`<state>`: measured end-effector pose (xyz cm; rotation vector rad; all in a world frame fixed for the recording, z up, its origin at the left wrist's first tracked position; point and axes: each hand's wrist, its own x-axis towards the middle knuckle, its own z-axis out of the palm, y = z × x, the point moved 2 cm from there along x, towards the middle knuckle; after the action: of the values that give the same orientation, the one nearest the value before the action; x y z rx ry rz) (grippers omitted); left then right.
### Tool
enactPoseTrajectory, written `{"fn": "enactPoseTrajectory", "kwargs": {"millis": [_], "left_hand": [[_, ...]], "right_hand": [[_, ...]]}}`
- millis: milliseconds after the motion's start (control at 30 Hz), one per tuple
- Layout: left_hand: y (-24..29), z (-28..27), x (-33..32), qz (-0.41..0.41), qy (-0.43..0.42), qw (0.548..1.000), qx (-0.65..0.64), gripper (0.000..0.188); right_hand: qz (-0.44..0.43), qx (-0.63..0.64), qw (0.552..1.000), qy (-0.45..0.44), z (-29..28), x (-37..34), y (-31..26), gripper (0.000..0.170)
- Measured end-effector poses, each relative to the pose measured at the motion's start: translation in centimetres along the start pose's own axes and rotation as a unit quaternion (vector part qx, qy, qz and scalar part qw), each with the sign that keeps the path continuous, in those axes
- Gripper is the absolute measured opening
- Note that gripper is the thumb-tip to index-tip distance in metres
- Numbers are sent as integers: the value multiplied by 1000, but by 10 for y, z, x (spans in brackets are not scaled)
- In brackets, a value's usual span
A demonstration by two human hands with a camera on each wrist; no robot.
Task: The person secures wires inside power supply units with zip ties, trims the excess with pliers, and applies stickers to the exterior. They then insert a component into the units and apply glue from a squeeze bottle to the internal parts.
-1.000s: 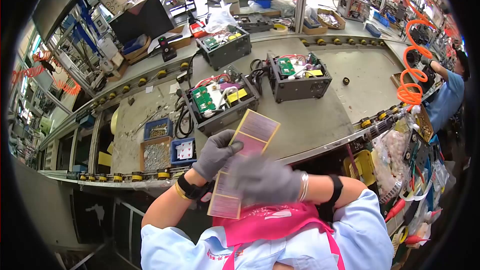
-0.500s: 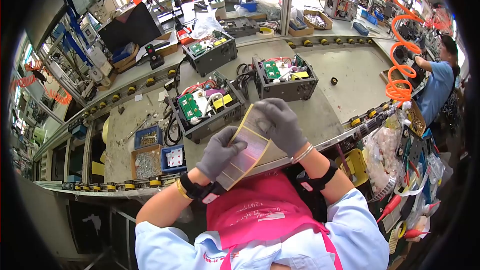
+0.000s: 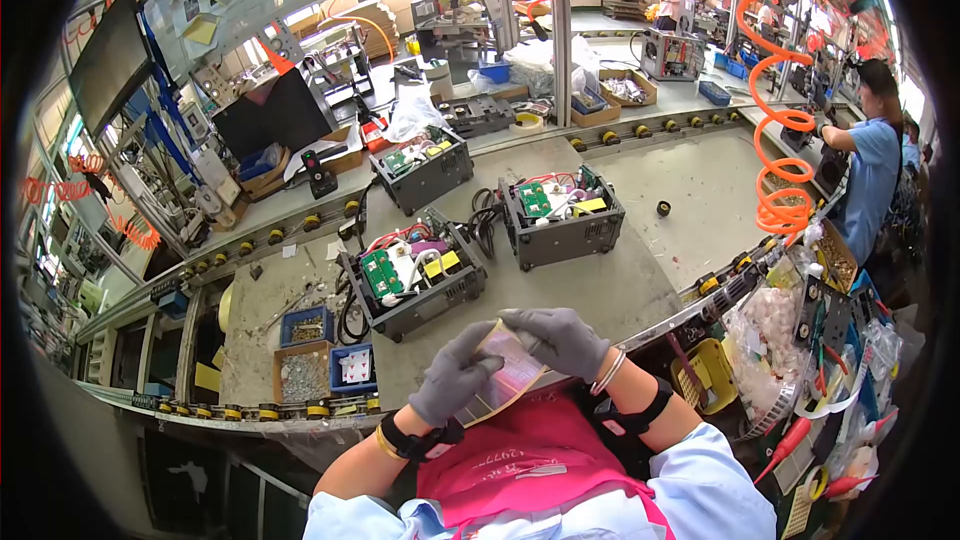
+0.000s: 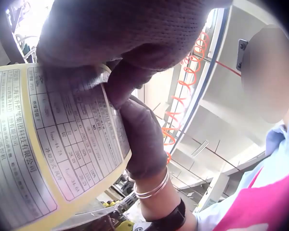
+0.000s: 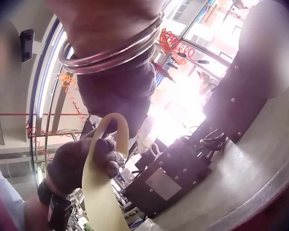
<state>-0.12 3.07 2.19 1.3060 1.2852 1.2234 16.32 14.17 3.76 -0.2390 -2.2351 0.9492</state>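
Observation:
Both hands wear grey gloves and hold a strip of printed labels (image 3: 514, 358) in front of the pink apron. My left hand (image 3: 455, 380) grips the strip along its side, thumb over the printed face. At the strip's upper end, my right hand (image 3: 565, 342) pinches the edge with its fingers. Tables of text and numbers cover the silvery labels (image 4: 72, 139), with yellow backing between them. In the right wrist view the plain yellowish backing (image 5: 103, 197) curls over in a tight loop at the top, between the two hands.
Open dark metal housings with green circuit boards stand beyond the hands: one at front left (image 3: 415, 285), one at right (image 3: 560, 220), one behind (image 3: 425, 170). Small parts bins (image 3: 305, 370) lie at left. An orange coiled hose (image 3: 780, 140) hangs at right, near another person (image 3: 868, 170).
The right hand went from a blurred sweep over the strip's lower part to its upper end. The strip is now bent there and sits lower among the hands. The head view has tilted up.

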Motion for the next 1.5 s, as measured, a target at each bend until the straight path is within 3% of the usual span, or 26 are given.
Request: {"fn": "enactPoseTrajectory", "kwargs": {"millis": [133, 233, 367, 433, 533, 633, 733, 800, 867, 900, 1000, 1033, 1100, 1167, 1233, 1267, 1367, 1433, 1500], "left_hand": [[17, 13, -6, 20, 11, 1000, -13, 46], [17, 20, -15, -49, 19, 998, -26, 45], [10, 28, -27, 39, 60, 997, 24, 43], [7, 30, -32, 75, 75, 993, 47, 44], [22, 31, -44, 31, 48, 996, 62, 45], [25, 29, -53, 28, 40, 999, 3, 45], [22, 25, -58, 59, 20, 998, 23, 50], [32, 28, -63, 118, 114, 987, 0, 52], [34, 18, -67, 152, 172, 973, -7, 57], [35, 9, -71, 135, 214, 967, 39, 49], [24, -13, -67, 42, 136, 989, 26, 21], [26, -13, -61, 37, 103, 991, 83, 19], [29, -7, -44, -17, 53, 996, 76, 29], [27, -2, -26, -3, 36, 999, 30, 37], [17, -3, -13, 12, 52, 998, -14, 41], [11, -9, -12, 14, 61, 998, -3, 44], [4, -28, -8, 14, -24, 999, -27, 44], [-5, -29, 0, 22, -58, 997, -36, 52], [-6, -28, 15, 31, -93, 995, -36, 65]], "right_hand": [[-20, -2, 1000, 8, -8, -5, -17, 35], [-35, 7, 999, 5, -3, -14, -24, 36], [-56, 15, 998, 10, -3, -24, -19, 34], [-33, 28, 999, 6, -4, -26, -24, 32], [-15, 50, 998, 15, 0, -28, -31, 29], [26, 68, 997, 22, 4, -30, -35, 26], [83, 71, 992, 61, 12, -33, -24, 24], [129, 72, 983, 111, 17, -33, -6, 23], [187, 207, 945, 171, 1, -31, 26, 21], [214, 272, 917, 201, -8, -30, 37, 21], [223, -26, 946, 234, -38, -18, 25, 15], [131, -120, 957, 230, -36, -11, 20, 15], [-55, -297, 930, 211, -13, 0, 4, 19], [-35, -376, 923, 71, 19, 9, -36, 29], [-76, -373, 923, 59, 24, 19, -62, 35], [-93, -369, 923, 54, 27, 21, -63, 38], [-30, -195, 980, 34, -8, 32, -12, 43], [154, -32, 984, -86, -18, 40, 40, 45], [275, 146, 936, -162, -14, 32, 66, 44]]}}
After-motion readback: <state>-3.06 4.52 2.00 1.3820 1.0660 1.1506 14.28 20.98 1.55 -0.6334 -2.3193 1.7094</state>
